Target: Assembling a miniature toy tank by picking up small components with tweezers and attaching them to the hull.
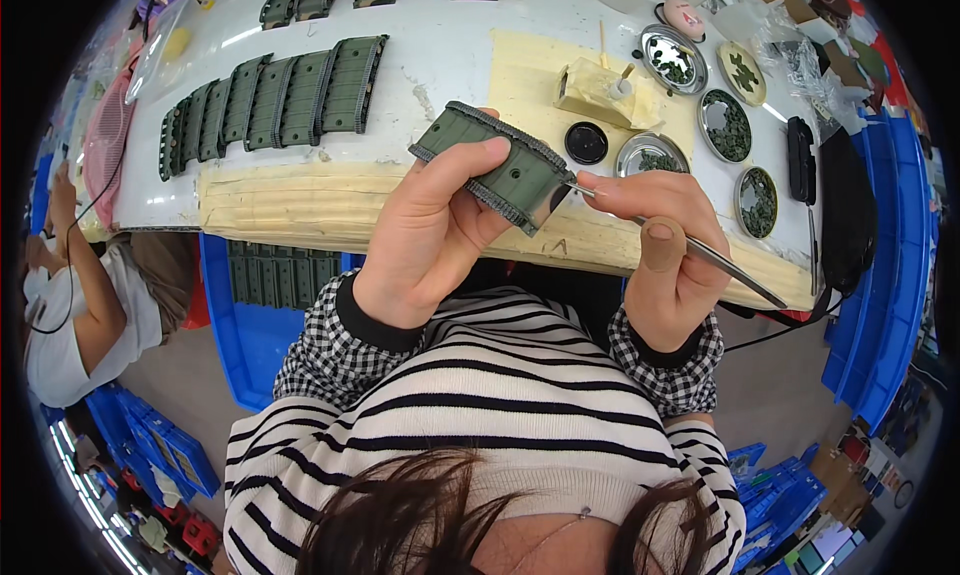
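My left hand grips a curved green camouflage plastic panel with ribbed edges, tilted above the table's front edge. The thumb lies on its face and the fingers are behind it. In my right hand are slim metal tweezers, pinched between thumb and fingers. Their tip meets the panel's right end; whether a small part is in the tip is too small to tell. Close beyond the panel stand a round black lid and a metal dish of small green parts.
Similar green panels stand in a row at the left. More dishes of green parts and a taped block with a small pot are at the right. A blue bin with panels sits below the table's edge. Another person is at far left.
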